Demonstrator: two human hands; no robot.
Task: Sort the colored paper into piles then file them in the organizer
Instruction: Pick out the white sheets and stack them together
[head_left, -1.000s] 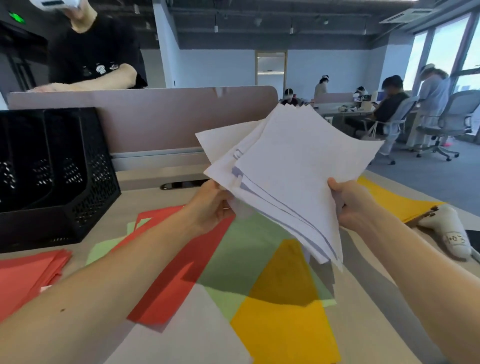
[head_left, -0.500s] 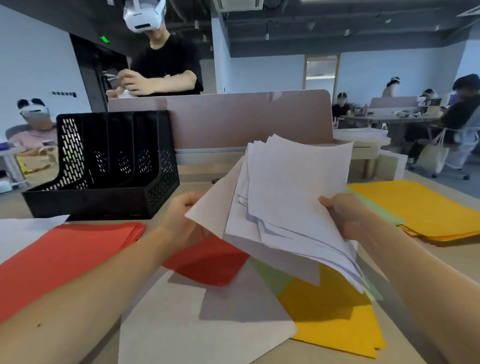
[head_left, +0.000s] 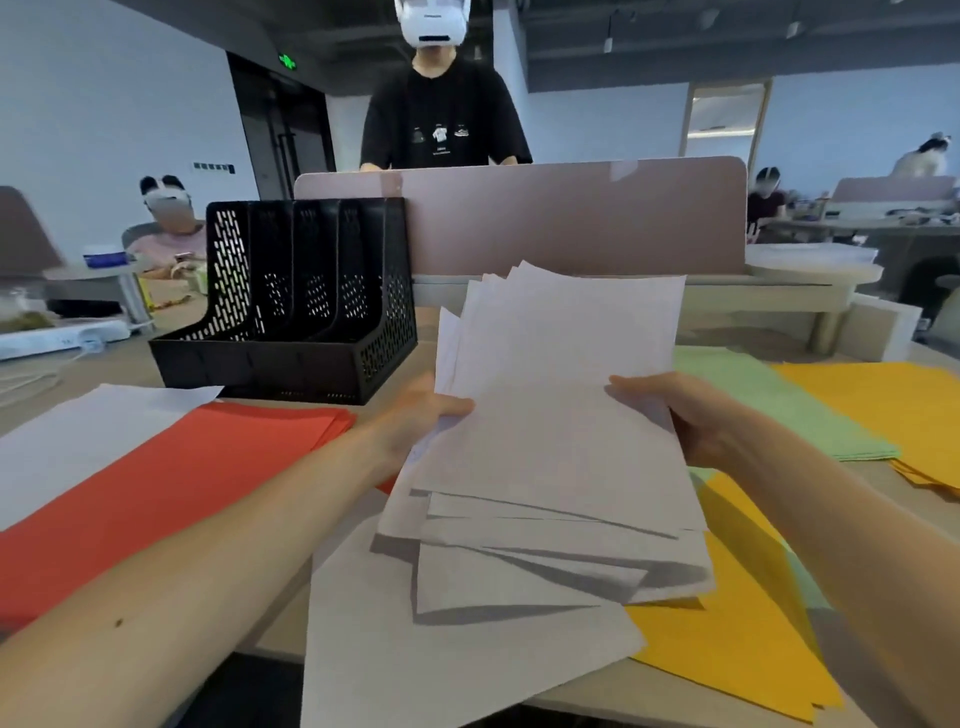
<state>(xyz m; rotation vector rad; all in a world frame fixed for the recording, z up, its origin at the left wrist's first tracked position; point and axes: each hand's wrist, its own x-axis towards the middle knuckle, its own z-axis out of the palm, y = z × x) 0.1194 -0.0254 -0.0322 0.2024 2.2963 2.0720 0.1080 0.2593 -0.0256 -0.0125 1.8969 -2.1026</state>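
At desk centre: stack of white sheets (head_left: 561, 415), raised off the surface, with left hand (head_left: 431, 415) and right hand (head_left: 691, 421) each pinching a side edge, thumb on top.
Sorted: red pile (head_left: 182, 478) at 9 o'clock; green pile (head_left: 769, 410) and yellow pile (head_left: 883, 410) at 2 o'clock.
Unsorted: loose yellow sheets (head_left: 727, 649) at 5 o'clock; single white sheet (head_left: 441, 670) at 6 o'clock.
Black mesh organizer (head_left: 291, 312) at 11 o'clock: slots apparently empty.
Sorting judged nearly done; filing not begun.
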